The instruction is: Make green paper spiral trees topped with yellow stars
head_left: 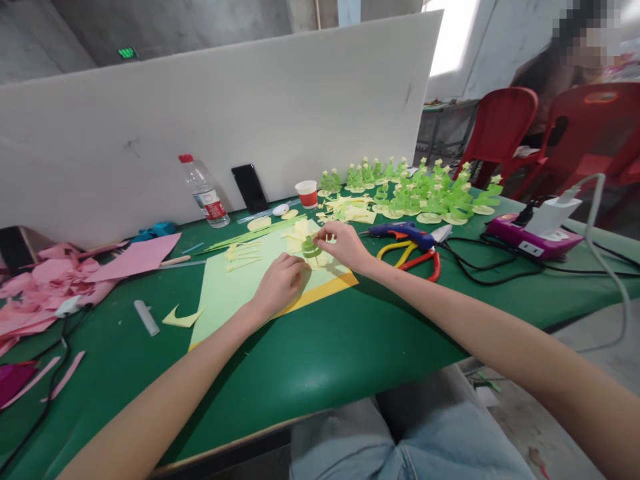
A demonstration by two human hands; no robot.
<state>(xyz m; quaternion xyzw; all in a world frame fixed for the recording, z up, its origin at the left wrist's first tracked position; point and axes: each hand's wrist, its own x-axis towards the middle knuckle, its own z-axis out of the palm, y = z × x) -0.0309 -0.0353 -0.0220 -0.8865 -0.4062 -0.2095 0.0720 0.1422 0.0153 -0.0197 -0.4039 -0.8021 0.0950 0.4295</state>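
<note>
A small coil of green paper (311, 248) stands over a pale yellow paper base on the light green sheet (225, 293). My right hand (343, 243) pinches the coil from the right with thumb and forefinger. At the coil's lower left, my left hand (281, 283) has its fingers curled together, their tips near the base; what they hold is too small to make out. Thin yellow-tipped strips (243, 257) lie on the sheet to the left, and pale yellow cutouts (299, 232) lie just behind the coil.
Behind on the right stand several green paper trees (435, 193). A glue gun (400, 231), scissors (434, 267) and a purple power strip (535, 237) with cables lie to the right. A bottle (205, 193), phone (249, 188) and paper cup (307, 194) line the white board (300, 107). Pink paper (60, 287) lies left.
</note>
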